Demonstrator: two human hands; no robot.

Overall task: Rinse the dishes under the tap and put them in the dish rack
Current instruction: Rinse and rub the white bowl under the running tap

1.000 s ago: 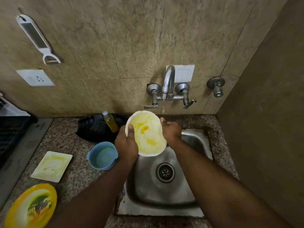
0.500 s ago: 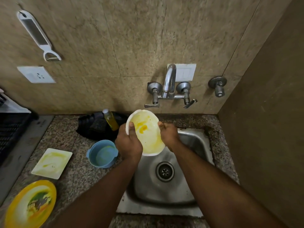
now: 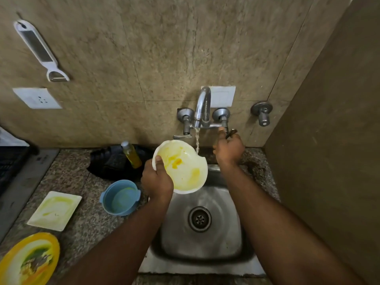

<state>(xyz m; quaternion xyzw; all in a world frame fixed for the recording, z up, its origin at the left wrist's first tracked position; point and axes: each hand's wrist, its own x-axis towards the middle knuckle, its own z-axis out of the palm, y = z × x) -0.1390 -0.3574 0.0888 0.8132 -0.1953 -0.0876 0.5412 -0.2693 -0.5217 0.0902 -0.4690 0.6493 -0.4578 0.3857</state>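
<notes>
My left hand (image 3: pixel 157 179) grips the left rim of a white plate (image 3: pixel 185 167) smeared with yellow sauce, tilted over the steel sink (image 3: pixel 205 239). Water runs from the tap (image 3: pixel 202 108) and strikes the plate's upper right rim. My right hand (image 3: pixel 229 149) is up at the tap's right lever handle (image 3: pixel 231 133), fingers curled around it. A dirty square white plate (image 3: pixel 54 210), a blue bowl (image 3: pixel 120 197) and a yellow plate (image 3: pixel 28 260) with food scraps lie on the granite counter to the left. The black dish rack (image 3: pixel 10 161) shows at the far left edge.
A bottle of yellow dish soap (image 3: pixel 131 154) leans on a black cloth (image 3: pixel 111 163) behind the bowl. A second wall valve (image 3: pixel 262 113) sits right of the tap. A peeler (image 3: pixel 41 50) hangs above a socket (image 3: pixel 37 98). A brown wall closes the right side.
My right hand left the plate and rose to the tap's right lever. Water now flows onto the plate, which my left hand alone holds.
</notes>
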